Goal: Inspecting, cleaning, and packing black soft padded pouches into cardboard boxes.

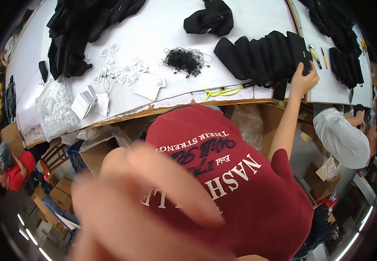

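Observation:
My left hand [149, 204] is raised very close to the camera, large and blurred, in front of the red T-shirt I wear. Its fingers are bent, and I cannot make out whether anything is in them. My right arm reaches over the table's near edge. At its end my right hand [305, 80] grips the right end of a row of black folded fabric pieces [262, 58], which overlap each other like a fan. A dark flat object [279, 92] hangs at the table edge just left of that hand.
On the white table [153, 26] lie loose black garments [69, 39], black tag strings [184, 61], white tags [127, 71], a clear bag of tags [56, 108] and yellow ribbon [223, 92]. Snips [314, 55] and a pen [323, 58] lie right. A grey-sleeved person [343, 137] works beside me.

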`<state>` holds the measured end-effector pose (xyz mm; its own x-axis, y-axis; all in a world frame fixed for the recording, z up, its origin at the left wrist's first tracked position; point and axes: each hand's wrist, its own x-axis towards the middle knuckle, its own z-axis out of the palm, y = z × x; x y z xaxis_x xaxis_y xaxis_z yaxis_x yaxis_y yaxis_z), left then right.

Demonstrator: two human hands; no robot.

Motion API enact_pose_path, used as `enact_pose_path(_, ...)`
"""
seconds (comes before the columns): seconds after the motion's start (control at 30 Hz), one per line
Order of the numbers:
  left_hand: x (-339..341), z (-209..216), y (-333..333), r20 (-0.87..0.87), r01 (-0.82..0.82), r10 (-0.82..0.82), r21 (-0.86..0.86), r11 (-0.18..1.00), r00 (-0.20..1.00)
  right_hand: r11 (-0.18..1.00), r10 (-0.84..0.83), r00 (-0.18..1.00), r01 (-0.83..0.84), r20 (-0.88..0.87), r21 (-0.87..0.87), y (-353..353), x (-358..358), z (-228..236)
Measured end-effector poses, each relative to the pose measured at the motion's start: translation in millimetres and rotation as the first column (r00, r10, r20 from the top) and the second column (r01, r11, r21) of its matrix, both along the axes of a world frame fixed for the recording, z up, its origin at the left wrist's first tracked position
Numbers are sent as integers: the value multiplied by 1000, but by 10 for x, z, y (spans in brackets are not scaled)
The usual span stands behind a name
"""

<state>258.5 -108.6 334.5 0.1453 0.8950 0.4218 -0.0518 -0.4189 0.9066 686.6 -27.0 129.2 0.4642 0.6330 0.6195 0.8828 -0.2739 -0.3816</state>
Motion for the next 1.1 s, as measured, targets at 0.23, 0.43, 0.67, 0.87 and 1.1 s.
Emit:
enact_pose_path(0.23,-967,-1872,367,-695,-523,32,-509,683,718,589,586,596,-779,-549,-217,-21,-2072,-639)
enact_pose_path(0.43,-1217,-3076,12,-951,-630,54,-157,761,303,591,524,823,-537,-221,-602,358,-2384,-1175)
enact_pose_path(0.67,-1256,-3092,11,-933,-630,123,-126,767,337,434,498,737,-668,-457,-605,452,-2225,-876)
enact_pose_path(0.87,-1257,-2965,22,-928,-583,286,98,807,240,548,376,411,-821,-830,-159,272,-2268,-286)
enact_pose_path(1.1,-1360,-2624,144,-579,-462,91,-534,708,810,620,167,-102,-762,-981,185,93,-2516,374)
